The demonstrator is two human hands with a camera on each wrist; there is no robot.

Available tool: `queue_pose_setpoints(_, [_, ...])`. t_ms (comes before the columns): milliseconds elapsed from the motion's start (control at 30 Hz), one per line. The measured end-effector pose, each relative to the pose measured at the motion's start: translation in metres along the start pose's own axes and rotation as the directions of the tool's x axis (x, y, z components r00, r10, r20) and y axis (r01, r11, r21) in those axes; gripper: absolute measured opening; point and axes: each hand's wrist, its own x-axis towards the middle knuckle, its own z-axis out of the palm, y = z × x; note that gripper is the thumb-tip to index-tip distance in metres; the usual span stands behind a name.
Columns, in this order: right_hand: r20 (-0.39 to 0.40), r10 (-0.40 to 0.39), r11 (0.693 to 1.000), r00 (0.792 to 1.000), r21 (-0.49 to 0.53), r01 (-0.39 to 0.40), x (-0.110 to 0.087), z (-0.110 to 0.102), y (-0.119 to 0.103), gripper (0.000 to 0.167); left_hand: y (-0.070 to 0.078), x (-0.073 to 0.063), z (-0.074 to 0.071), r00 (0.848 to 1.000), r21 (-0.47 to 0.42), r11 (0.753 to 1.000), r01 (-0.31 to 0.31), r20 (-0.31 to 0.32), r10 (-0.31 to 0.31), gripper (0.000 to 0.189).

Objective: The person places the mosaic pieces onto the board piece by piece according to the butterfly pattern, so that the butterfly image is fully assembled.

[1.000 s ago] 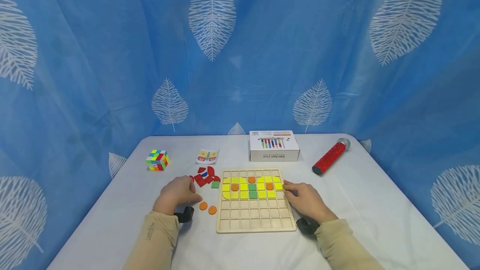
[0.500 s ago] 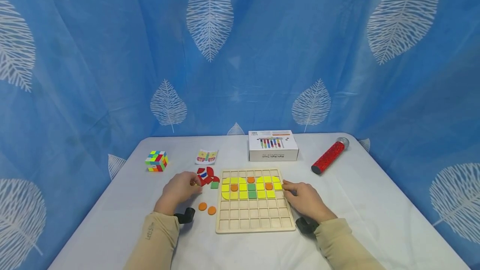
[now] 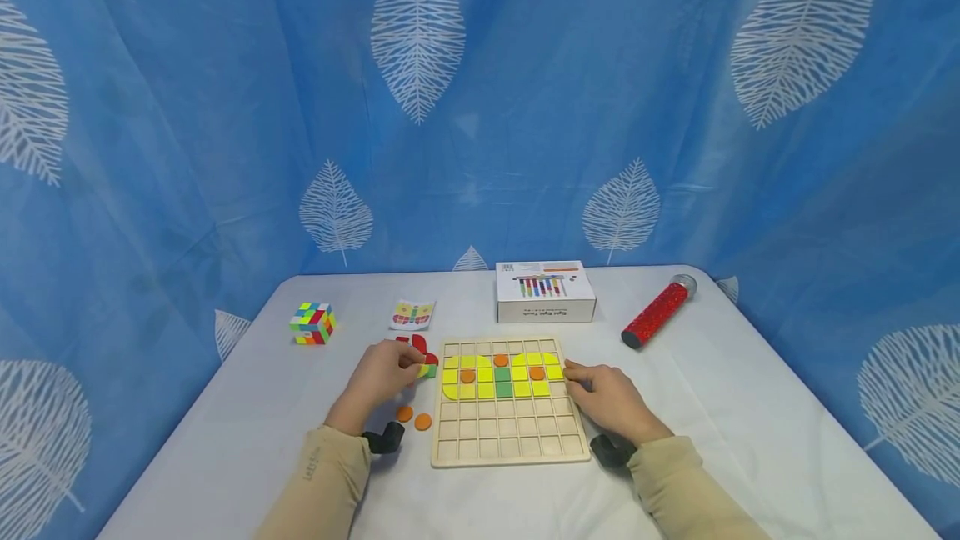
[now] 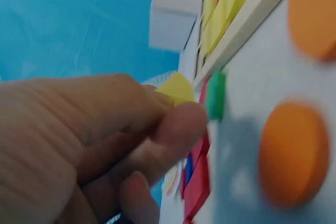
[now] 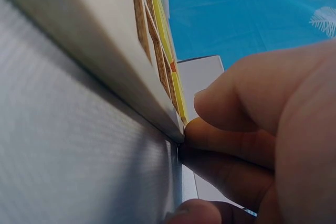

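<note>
My left hand [image 3: 382,373] pinches a small yellow tile [image 4: 178,88] between thumb and fingers, just left of the wooden grid board [image 3: 512,463]. Beneath and beyond it lie red tiles [image 3: 419,345], a green square tile [image 4: 216,96] and a blue piece [image 4: 188,169], partly hidden by the hand. Two orange discs [image 3: 423,422] lie nearer me. On the board, yellow tiles [image 3: 451,390], orange discs [image 3: 501,360] and green squares [image 3: 503,388] fill part of the upper rows. My right hand [image 3: 611,400] touches the board's right edge with relaxed fingertips, its thumb raised in the right wrist view.
Behind the tiles lies a pattern card [image 3: 412,315] with a butterfly-like design. A puzzle cube [image 3: 312,323] stands at the left. A white box [image 3: 546,309] is behind the board, and a red glittery cylinder [image 3: 658,312] with a silvery end lies at the right.
The left hand has lifted a yellow tile from beside the orange discs and moved right and away toward the board, now covering some red tiles. The right hand has stayed at the board's edge.
</note>
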Motion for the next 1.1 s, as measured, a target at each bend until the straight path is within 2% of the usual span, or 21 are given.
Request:
queue_pose_setpoints(133, [-0.001,0.006,1.000,1.000,-0.001,-0.006,0.000,0.000,0.000,0.041,0.010,-0.001,0.013,0.998,-0.032,0.997,-0.064,0.005,0.064,0.020])
queue_pose_setpoints(400, [-0.011,0.000,1.000,1.000,-0.010,0.000,0.001,0.001,0.002,0.041,0.036,-0.004,0.037,0.990,-0.151,0.979,-0.137,-0.001,0.138,0.010])
queue_pose_setpoints(500, [-0.017,-0.005,1.000,1.000,-0.010,0.005,0.001,0.001,0.002,0.040,0.050,-0.003,0.048,0.981,-0.159,0.969,-0.190,0.018,0.195,0.006])
queue_pose_setpoints(667, [-0.022,-0.018,1.000,1.000,-0.005,0.017,0.001,0.000,0.003,0.039,0.075,0.000,0.067,0.955,-0.148,0.950,-0.275,0.075,0.288,0.002])
queue_pose_setpoints(733, [-0.018,-0.018,1.000,1.000,-0.003,0.018,0.002,0.000,0.003,0.039,0.085,0.001,0.075,0.949,-0.137,0.948,-0.287,0.093,0.301,0.004])
queue_pose_setpoints(933, [-0.017,-0.037,0.999,0.999,0.004,0.037,0.003,0.002,0.006,0.037,0.113,0.000,0.093,0.959,-0.088,0.963,-0.254,0.107,0.262,0.006])
queue_pose_setpoints(1100, [-0.043,-0.071,0.997,0.997,-0.006,0.071,0.003,0.001,0.008,0.035,0.128,0.002,0.105,0.953,-0.056,0.959,-0.278,0.104,0.283,0.007])
